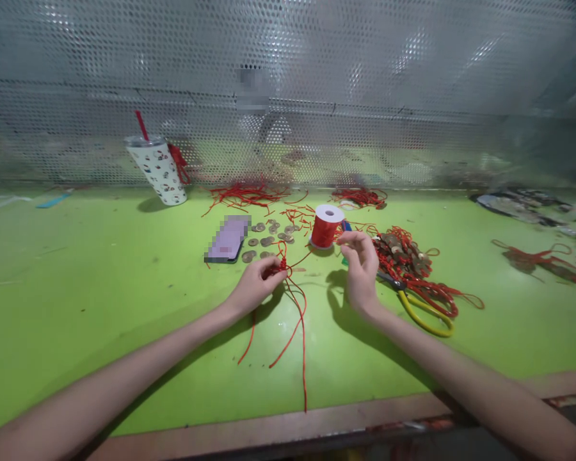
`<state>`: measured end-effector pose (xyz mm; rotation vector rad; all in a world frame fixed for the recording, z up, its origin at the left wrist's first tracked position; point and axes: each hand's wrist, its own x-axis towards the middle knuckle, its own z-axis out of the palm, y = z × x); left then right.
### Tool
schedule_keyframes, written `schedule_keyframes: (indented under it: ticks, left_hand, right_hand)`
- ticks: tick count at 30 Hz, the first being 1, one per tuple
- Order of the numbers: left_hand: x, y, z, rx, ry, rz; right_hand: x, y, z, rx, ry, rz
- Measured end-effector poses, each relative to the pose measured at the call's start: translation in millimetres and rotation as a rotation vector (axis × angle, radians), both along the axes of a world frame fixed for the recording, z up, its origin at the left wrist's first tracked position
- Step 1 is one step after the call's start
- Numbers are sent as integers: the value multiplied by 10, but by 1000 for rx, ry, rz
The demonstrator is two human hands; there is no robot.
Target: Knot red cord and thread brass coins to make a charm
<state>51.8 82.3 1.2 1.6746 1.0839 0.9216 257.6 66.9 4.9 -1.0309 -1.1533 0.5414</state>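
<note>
My left hand (262, 280) is closed, pinching a knotted red cord (283, 264) between thumb and fingertips. A small loop stands above the knot, and several loose cord ends trail down over the green tabletop. One strand runs from the knot toward a spool of red cord (324, 230), which stands upright on the table. My right hand (361, 269) hovers just right of the spool, fingers curled and a little apart from the thumb; nothing shows between them. Beyond my left hand lie several round coins (267, 241) with a bronze look.
Right of my right hand are yellow-handled scissors (425, 314) beside a pile of coins tied with red cord (403, 253). A phone (228, 239) lies left of the coins. Farther back stand a patterned tumbler (158, 169), red cord scraps (249, 194) and a perforated metal panel (288, 96).
</note>
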Motion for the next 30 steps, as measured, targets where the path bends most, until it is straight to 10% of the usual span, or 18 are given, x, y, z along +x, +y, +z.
schedule_keyframes:
  ticks: [10,30]
  left_hand:
    - [-14,22,71,-47,6,-137]
    - [-68,102,43,172,108,118]
  right_hand:
    - [-165,-148,-82,-150,-353,400]
    - [-178,-41,-97,-398,-169,458]
